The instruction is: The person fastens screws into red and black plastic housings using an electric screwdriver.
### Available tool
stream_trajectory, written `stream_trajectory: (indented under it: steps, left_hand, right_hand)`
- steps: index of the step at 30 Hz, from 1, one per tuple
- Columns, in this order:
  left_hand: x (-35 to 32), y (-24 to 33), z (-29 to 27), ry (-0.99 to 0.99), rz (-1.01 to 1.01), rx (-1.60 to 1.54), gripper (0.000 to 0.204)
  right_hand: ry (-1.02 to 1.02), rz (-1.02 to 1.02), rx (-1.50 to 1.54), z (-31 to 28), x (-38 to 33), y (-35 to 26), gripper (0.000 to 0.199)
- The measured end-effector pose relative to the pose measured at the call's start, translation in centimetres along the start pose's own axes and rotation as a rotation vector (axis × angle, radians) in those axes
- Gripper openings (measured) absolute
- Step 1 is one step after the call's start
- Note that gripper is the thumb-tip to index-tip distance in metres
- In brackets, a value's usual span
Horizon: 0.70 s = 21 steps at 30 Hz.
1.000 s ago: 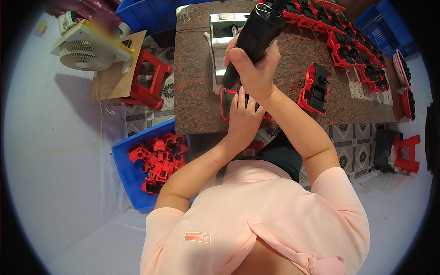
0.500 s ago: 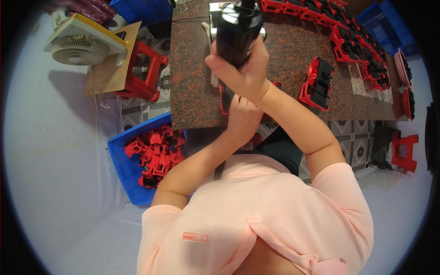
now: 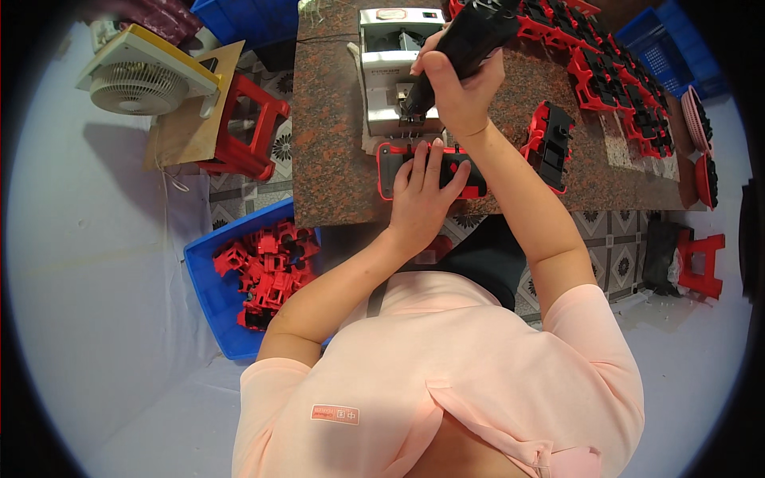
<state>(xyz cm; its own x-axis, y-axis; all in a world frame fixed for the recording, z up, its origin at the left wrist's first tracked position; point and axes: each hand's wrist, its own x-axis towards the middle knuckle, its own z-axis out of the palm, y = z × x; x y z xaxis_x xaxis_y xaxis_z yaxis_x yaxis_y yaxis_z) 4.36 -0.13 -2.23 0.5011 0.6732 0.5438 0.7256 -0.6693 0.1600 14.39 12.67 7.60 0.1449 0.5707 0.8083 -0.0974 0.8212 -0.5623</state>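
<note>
My right hand (image 3: 470, 95) is wrapped round a black electric screwdriver (image 3: 470, 40), which is tilted with its lower end down at the front of a white screw feeder (image 3: 381, 84). Just in front of that machine, a red-and-black plastic part (image 3: 390, 169) lies flat at the table's near edge. My left hand (image 3: 424, 191) rests on it with the fingers spread across its black top. A similar red-and-black part (image 3: 551, 147) stands on the table to the right of my right forearm.
Rows of red-and-black parts (image 3: 602, 76) fill the far right of the stone table (image 3: 331, 159). A blue bin (image 3: 209, 275) of red pieces stands at the left, below a red stool (image 3: 255, 119) and a fan (image 3: 139, 84). A blue crate (image 3: 669, 52) is at far right.
My right hand has swung the screwdriver from above the plastic part over to the feeder's front, tilting it. My left hand's fingers have spread out over the part.
</note>
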Motion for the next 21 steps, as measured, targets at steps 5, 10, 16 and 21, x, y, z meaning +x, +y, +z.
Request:
stream_trajectory:
  steps: [5,10,16,21]
  left_hand:
    - [-0.1,-0.1,0.0,0.032,-0.014,-0.054,0.048]
    - [0.2,0.2,-0.1,0.02,-0.002,-0.014,0.042]
    - [0.6,-0.7,-0.3,0.199,0.036,-0.221,0.027]
    - [1.3,0.1,-0.2,0.311,-0.087,-0.511,0.024]
  right_hand:
    - [0.006,0.232,-0.098,1.1,2.0,-0.2,0.032]
    - [-0.121,-0.134,0.47,1.0,3.2,0.0,0.025]
    - [-0.125,0.34,0.167,3.5,-1.2,-7.4,0.051]
    - [-0.175,0.297,0.23,3.9,-2.4,-7.6,0.055]
